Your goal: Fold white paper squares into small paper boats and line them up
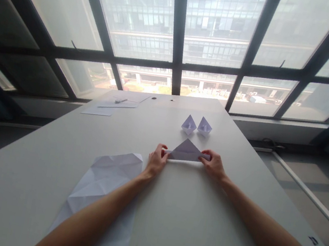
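Here, near mid-frame, we are pinching folded paper by its ends with left grip and right grip.

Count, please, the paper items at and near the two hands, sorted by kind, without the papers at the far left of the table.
Small folded shapes beyond the hands: 2
Folded piece, held between the left hand and right hand: 1
Creased, spread-out sheet: 1
Total: 4
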Tool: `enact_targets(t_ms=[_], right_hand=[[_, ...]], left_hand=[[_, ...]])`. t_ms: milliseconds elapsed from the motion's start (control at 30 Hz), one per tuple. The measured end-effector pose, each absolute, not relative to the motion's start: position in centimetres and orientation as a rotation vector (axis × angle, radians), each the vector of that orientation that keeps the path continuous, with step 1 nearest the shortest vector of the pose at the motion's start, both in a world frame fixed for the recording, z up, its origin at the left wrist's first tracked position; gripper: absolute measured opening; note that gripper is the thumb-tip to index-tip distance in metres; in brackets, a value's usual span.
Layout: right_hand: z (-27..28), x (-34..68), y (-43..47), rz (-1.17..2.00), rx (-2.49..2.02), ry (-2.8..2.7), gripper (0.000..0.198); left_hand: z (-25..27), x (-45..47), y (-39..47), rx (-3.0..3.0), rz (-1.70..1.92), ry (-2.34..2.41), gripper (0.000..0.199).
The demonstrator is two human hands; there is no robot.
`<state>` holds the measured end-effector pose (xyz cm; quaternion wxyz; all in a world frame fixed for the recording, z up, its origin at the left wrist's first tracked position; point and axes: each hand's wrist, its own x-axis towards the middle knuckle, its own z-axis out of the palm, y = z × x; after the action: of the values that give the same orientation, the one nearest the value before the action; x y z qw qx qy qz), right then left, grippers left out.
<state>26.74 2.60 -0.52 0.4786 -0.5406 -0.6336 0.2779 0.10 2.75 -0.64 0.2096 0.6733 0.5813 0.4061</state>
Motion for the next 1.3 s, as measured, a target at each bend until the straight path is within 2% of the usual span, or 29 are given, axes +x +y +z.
enact_targets(t_ms=[100,267,500,667,867,1233,1300], right_hand=[[-0.46,26.72,2.59,0.674,-1.319,-1.546,0.027],[-0.60,26.86,2.68,0.687,-1.331,-1.528,0.030],[-0.94,27.22,2.98,0.715,-1.325,-1.502,0.035],[-0.90,27.26,2.99,0.752,-1.325,-1.454,0.037],[-0.82,27.20,2.92,0.761,-1.316,-1.437,0.035],[-1.21,27.25,3.03,0.779,-1.276,-1.480,0.043],[-1.11,27.17,2.95,0.809,-1.250,-1.476,0.046]], left_hand=[[-0.99,-0.03,2.94,1.836,1.157,1.595,0.021],[-0.93,-0.02,3.02,1.844,1.183,1.535,0.010],[-0.93,-0.26,3.00,1.784,1.312,1.487,0.020],[-1.02,-0.37,3.05,1.783,1.279,1.413,0.028],[-0.81,0.00,2.98,2.012,1.210,1.460,0.018],[-0.42,0.29,2.49,1.900,1.147,1.504,0.025],[-0.29,0.38,2.28,1.901,1.138,1.507,0.021]])
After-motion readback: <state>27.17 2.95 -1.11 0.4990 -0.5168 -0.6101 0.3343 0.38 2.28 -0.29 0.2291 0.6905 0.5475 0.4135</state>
